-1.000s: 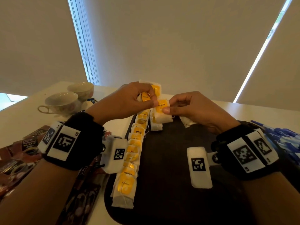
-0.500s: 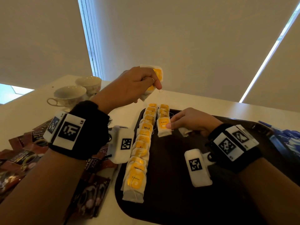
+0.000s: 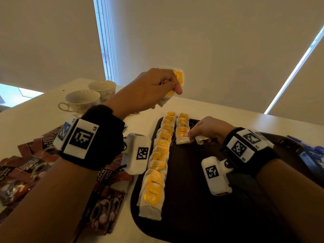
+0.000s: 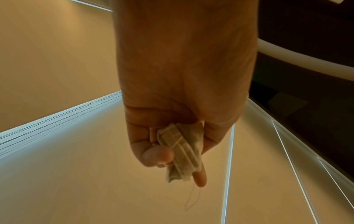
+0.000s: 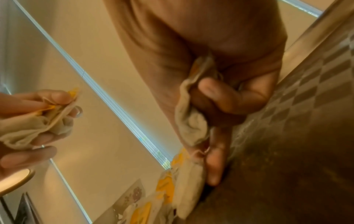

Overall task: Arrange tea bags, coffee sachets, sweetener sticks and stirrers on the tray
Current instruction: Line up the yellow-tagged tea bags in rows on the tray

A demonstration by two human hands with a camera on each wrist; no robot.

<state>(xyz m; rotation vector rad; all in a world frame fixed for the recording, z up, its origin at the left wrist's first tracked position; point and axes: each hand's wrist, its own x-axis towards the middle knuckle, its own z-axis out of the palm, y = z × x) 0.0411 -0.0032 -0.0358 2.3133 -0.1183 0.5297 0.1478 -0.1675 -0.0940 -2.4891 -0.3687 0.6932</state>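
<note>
tea bags are lying in 2 rows on the tray [image 3: 192, 199], the shorter row ending at the right hand [image 3: 208, 129] fingertips, which are clutching a spare bag, the left hand [image 3: 154, 85] is gripping more, and coffee sachets [image 3: 29, 165] are waiting off-tray.

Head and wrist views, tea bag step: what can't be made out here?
- Count of white tea bags with yellow tags in the left hand: bunched, fingers cover them in every view.
- Crumpled bag in the right hand: fingers hide its tag.
- Blue packets: cut off by the head view's right edge.
- Near part of the dark oval tray: hidden by the right forearm.
</note>
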